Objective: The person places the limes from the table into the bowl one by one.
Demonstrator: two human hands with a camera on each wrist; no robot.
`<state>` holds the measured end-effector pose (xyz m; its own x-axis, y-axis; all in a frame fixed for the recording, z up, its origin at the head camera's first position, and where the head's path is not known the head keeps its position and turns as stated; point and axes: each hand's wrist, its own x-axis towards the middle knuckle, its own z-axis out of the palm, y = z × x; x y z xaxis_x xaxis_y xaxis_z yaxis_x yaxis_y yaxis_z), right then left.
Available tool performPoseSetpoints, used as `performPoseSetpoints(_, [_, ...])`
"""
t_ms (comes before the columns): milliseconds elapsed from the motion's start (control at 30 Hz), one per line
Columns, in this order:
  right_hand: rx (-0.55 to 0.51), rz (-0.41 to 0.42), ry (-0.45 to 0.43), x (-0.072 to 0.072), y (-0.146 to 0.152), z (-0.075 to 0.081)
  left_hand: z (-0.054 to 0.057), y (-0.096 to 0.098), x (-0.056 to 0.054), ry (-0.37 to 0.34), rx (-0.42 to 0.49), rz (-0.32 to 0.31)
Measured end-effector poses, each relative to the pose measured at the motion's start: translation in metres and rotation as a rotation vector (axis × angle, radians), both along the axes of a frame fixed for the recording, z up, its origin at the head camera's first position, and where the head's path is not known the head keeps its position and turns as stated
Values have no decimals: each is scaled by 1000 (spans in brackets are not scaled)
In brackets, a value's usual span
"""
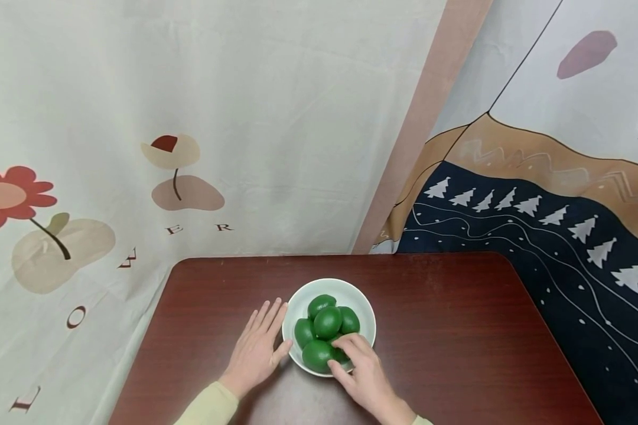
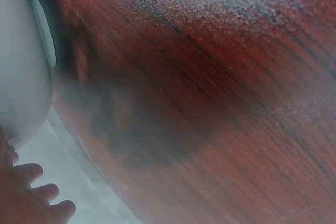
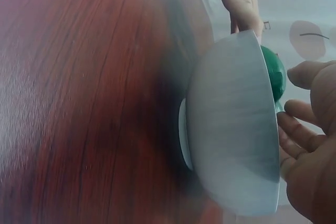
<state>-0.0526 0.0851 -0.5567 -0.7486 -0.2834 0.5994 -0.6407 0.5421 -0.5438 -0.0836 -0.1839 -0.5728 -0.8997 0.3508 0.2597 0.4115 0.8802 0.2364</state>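
A white bowl point(image 1: 345, 290) stands on the table, holding several smooth green limes point(image 1: 328, 321) heaped together. Beside its left side lies my left hand point(image 1: 252, 354), fingers straight and spread, thumb tip right at the rim. My right hand point(image 1: 364, 375) reaches over the near right rim, its thumb at the front lime point(image 1: 317, 356) and its forefinger over a partly hidden lime behind. In the right wrist view, the thumb and bent fingers stand apart, close above the bowl point(image 3: 233, 129), and one lime point(image 3: 275, 72) shows over the rim.
The dark red-brown wooden table point(image 1: 446, 330) has rounded far corners. Behind it hangs a pale curtain point(image 1: 298, 118) with printed flowers and letters. On the right is dark blue fabric point(image 1: 510, 230) with white trees.
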Motion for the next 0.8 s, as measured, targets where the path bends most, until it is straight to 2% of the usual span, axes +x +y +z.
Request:
performPoseSetpoints(200, [-24, -12, 39, -3, 12, -1, -1, -1, 0, -3, -3, -3])
performPoseSetpoints(500, [-39, -67, 34, -9, 33, 2, -4, -3, 1, 32, -14, -4])
performPoseSetpoints(800, [-7, -104, 9, -17, 50, 3, -4, -7, 3, 23, -41, 12])
